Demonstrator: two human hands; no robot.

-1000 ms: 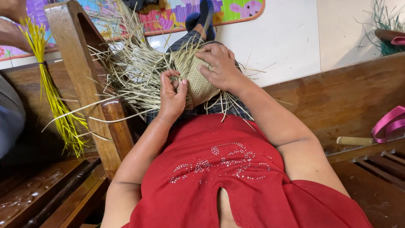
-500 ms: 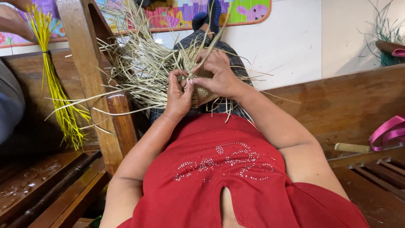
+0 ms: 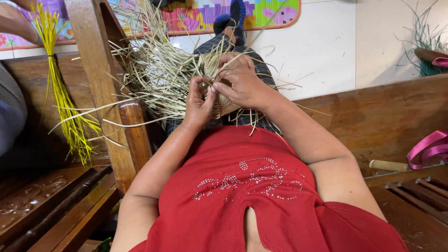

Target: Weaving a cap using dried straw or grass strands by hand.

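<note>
Count, head view:
- Hands at the weaving: two, left hand (image 3: 198,103) and right hand (image 3: 242,84).
- Woven straw piece (image 3: 225,103): one, partly hidden between them.
- Loose pale straw strands (image 3: 158,74): too many to count.
- Bundle of yellow dyed straw (image 3: 63,98): one, tied.
- Another person's arm (image 3: 16,23): one, top left.
- Pink ribbon loop (image 3: 427,148): one.
- Wooden handle (image 3: 388,165): one.
- Colourful floor mat (image 3: 196,16): one.

A sleeveless red top (image 3: 242,196) with small silvery studs, and checked trousers (image 3: 254,116).

Left hand (image 3: 199,103) and right hand (image 3: 242,84) meet, fingers curled, both forearms extended forward.
</note>
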